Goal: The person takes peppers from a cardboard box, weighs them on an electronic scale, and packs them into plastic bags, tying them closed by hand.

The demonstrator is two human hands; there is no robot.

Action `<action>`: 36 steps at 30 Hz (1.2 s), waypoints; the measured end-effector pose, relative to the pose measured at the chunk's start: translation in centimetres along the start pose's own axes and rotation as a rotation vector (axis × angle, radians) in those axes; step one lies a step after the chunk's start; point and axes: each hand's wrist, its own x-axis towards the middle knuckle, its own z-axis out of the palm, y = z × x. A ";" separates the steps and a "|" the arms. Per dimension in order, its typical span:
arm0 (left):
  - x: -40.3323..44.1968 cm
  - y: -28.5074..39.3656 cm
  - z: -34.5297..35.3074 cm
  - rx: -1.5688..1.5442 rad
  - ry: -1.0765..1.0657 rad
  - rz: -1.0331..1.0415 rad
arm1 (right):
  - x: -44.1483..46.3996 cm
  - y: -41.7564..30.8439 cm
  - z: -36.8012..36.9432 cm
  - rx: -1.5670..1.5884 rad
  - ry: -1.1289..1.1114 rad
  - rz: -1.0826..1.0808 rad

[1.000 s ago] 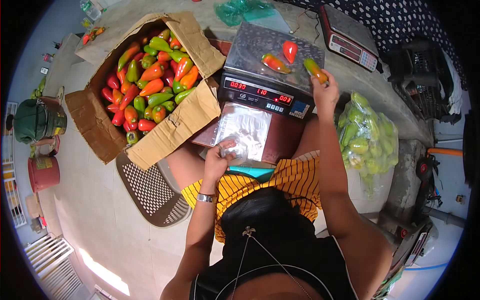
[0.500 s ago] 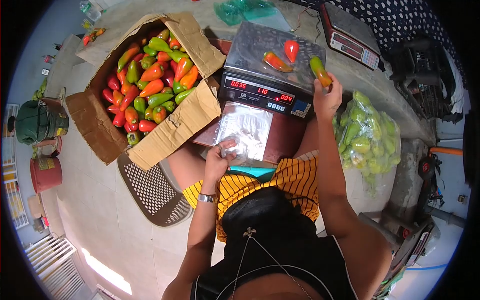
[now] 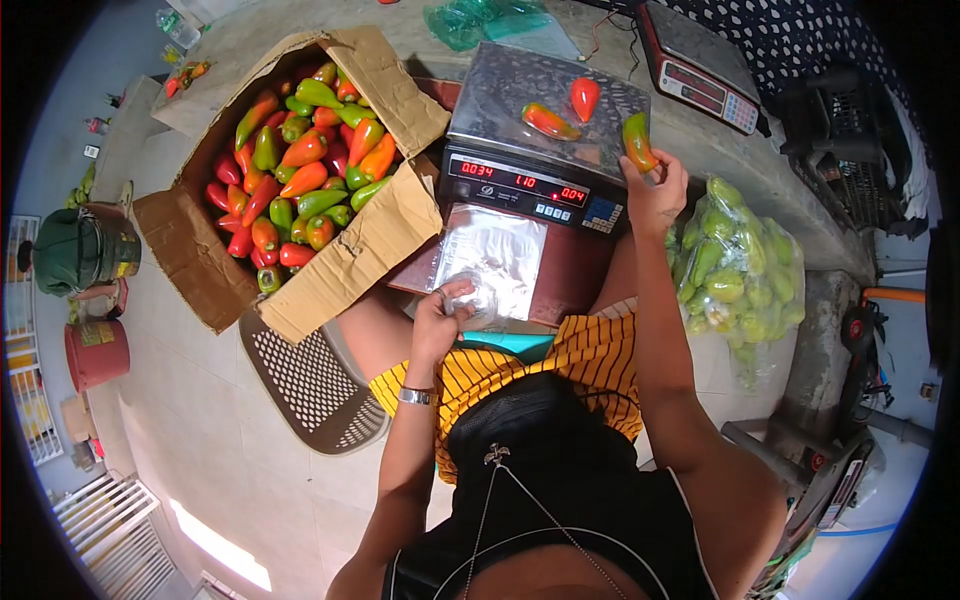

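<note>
My right hand is closed on the lower end of a green and orange pepper, at the right edge of the scale. Two other peppers lie on the scale's plate: a red pepper and a red-green pepper. Red digits on the display read about 0.034, 110 and 0.04. In front of the scale, my left hand has its fingers curled on the near edge of clear plastic bags. Part of its grip is hidden by the shiny plastic.
An open cardboard box full of red, orange and green peppers stands at left. At right is a clear bag of green vegetables. A second scale sits farther back. A perforated plastic basket lies on the floor.
The pepper in my right hand has shifted slightly and stands a little more upright. The first reading went from about 0.036 to 0.034. My left hand stays on the plastic.
</note>
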 end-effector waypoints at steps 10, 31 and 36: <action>-0.2 0.7 0.4 -0.022 0.011 0.009 | -0.6 -0.1 1.0 -0.018 -0.016 -0.018; 0.1 0.1 0.0 0.033 -0.008 0.003 | -1.4 -1.2 4.1 -0.066 0.142 -0.066; 0.0 0.1 0.1 0.045 0.015 0.001 | -1.5 -1.8 2.3 0.787 0.035 0.044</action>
